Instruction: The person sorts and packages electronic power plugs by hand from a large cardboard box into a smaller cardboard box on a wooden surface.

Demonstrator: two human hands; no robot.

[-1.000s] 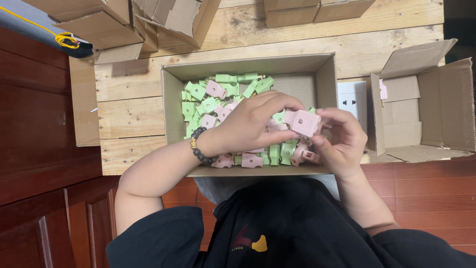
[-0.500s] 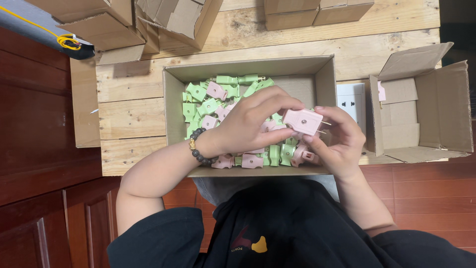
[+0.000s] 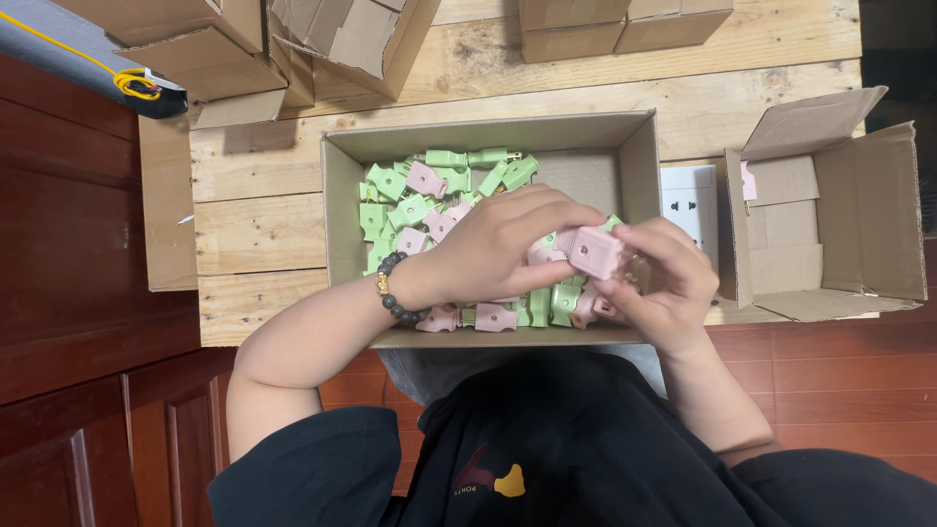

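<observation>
The plug [image 3: 595, 252] above the brown box [image 3: 342, 195] is pale pink. Inside the box, plugs [image 3: 410, 195] are mint green and pink. Right of the box lies a white socket [image 3: 689, 200]. The bracelet [image 3: 392, 293] is black-beaded.

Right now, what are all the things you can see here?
Pink plug: one, pink, held between both hands.
Plugs: many, green and pink, piled in the open box.
Open box: one, brown cardboard, middle of the wooden bench.
Side box: one, brown, on its side at right.
Wall socket: one, white, between those boxes.
Cardboard boxes: several, brown, along the top.
Bead bracelet: one, dark, left wrist.
Left hand: on the plug.
Right hand: on the plug.
</observation>
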